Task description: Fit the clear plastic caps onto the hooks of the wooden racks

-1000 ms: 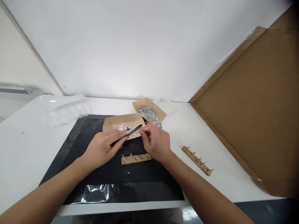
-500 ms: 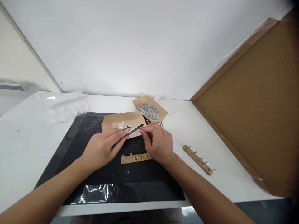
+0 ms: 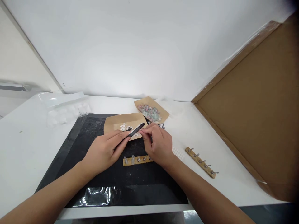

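My left hand point(image 3: 107, 149) is closed on the near end of a slim dark nail file point(image 3: 137, 130) with a pale edge, its tip slanting up to the right. Beside that tip, my right hand point(image 3: 158, 141) pinches thumb and forefinger together on something too small to make out. Both hands are above the near edge of a brown paper tray point(image 3: 112, 122) holding small white pieces point(image 3: 124, 127). Just below them lies a wooden strip point(image 3: 140, 160) with several metal clips. Clear nail-like tips point(image 3: 133, 159) stand on its left clips, and my right hand covers its right end.
A black mat point(image 3: 105, 183) lies on the white table point(image 3: 21, 155). Behind is a second paper tray point(image 3: 164, 114) with colourful pieces. To the right are a sheet of white dots point(image 3: 177, 153), another clip strip point(image 3: 201, 162) and a cardboard panel point(image 3: 252, 109). Clear plastic packaging point(image 3: 66, 112) sits back left.
The nail file has turned slightly, showing more of its dark face. Both hands keep their grips near each other. The whole view has shifted a little.
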A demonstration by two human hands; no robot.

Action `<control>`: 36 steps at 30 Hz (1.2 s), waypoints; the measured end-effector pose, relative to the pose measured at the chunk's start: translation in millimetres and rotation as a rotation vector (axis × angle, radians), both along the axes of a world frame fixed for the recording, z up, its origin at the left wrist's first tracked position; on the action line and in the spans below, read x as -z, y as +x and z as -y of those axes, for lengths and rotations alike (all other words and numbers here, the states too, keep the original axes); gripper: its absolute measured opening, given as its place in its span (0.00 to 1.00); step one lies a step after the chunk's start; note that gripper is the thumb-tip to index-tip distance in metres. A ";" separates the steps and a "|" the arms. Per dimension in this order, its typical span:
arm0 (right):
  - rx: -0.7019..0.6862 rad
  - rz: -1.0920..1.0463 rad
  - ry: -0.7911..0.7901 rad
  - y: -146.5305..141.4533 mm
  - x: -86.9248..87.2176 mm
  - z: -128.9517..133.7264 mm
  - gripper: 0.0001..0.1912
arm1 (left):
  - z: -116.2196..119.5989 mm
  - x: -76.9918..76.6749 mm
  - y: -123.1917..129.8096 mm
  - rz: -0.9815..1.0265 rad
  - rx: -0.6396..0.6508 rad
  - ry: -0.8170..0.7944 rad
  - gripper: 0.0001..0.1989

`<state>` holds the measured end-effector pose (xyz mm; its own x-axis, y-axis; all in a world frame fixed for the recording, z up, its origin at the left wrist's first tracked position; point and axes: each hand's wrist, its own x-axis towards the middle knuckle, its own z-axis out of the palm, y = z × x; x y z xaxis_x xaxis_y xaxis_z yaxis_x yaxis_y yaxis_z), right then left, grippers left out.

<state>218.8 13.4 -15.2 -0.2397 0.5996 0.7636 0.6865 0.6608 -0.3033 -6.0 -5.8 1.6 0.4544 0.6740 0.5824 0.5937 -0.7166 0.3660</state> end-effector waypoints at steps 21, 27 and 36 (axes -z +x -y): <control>0.021 0.154 0.058 -6.0 0.5 -0.4 0.09 | -1.0 0.6 1.4 0.037 0.038 -0.009 0.11; 0.076 0.053 0.084 -6.4 1.7 -3.9 0.08 | 0.6 0.6 0.2 0.023 0.017 -0.005 0.12; 0.063 0.049 0.108 -6.2 -1.7 -2.9 0.08 | 1.5 1.6 0.5 0.034 0.030 0.025 0.14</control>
